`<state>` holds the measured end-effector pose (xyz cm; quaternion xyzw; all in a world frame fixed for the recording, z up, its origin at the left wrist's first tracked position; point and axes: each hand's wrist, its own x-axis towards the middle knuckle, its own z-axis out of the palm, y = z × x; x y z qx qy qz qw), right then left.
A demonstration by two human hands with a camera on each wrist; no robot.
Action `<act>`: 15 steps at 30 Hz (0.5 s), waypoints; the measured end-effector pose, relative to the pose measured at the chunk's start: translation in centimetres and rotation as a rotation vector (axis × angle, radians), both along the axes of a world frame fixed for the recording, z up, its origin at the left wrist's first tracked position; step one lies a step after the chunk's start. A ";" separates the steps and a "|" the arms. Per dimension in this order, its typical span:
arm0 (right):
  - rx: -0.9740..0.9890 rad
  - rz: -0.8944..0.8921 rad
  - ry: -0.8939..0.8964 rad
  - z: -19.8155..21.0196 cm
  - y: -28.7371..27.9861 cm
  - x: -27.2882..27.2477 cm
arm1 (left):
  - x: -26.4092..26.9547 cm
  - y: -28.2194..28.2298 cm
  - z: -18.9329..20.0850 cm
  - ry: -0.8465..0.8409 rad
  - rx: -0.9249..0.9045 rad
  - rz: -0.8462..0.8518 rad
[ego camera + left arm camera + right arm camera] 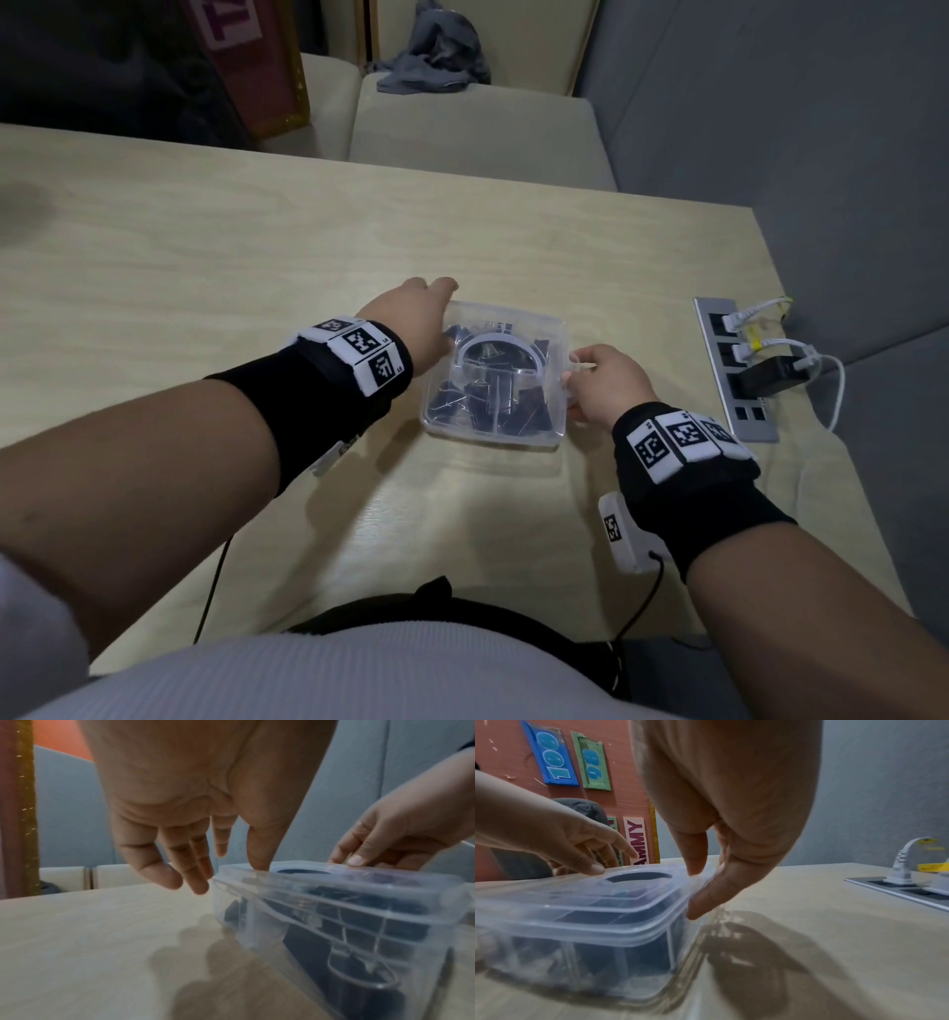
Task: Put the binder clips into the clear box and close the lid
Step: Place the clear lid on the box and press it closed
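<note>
Looking from the largest thing down, we see the table [257,231] carrying the box [436,411] near its right edge, well short of the power strip [734,370] set along that edge. The lid [506,329] already sits on the box, and the dark clips [493,406] lie inside, seen through the plastic.

We judge the risk to be an uneven seal: pressing one side alone could leave the opposite rim proud, or tip the light box and let it slide toward the table's right edge.

Our left hand [416,313] reaches over the lid's far left corner, fingers straight and loosely spread, thumb tip on the lid, gripping nothing. Our right hand [603,383] is at the right rim, its thumb [695,852] above and index finger [713,892] beneath the lid's lip, pinching it.
</note>
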<state>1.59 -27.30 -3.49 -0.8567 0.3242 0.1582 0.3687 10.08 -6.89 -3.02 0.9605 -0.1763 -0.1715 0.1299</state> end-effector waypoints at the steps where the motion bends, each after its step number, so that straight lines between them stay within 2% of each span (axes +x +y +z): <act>1: 0.006 -0.002 0.000 0.1 0.0 0.0 | -0.2 -0.3 0.1 -0.049 0.015 -0.037; 3: 0.017 -0.016 -0.001 0.2 0.0 -0.2 | -1.0 -1.0 0.4 -0.104 0.071 -0.146; 5: 0.023 -0.028 -0.013 0.1 0.0 -0.3 | -2.1 -1.8 0.4 -0.040 0.149 -0.295; 7: 0.039 -0.049 -0.027 0.0 0.1 -0.5 | -2.9 -2.3 0.1 0.032 0.236 -0.374; 15: 0.092 -0.116 -0.036 0.2 0.1 -0.6 | -3.0 -2.8 -0.3 0.065 0.249 -0.335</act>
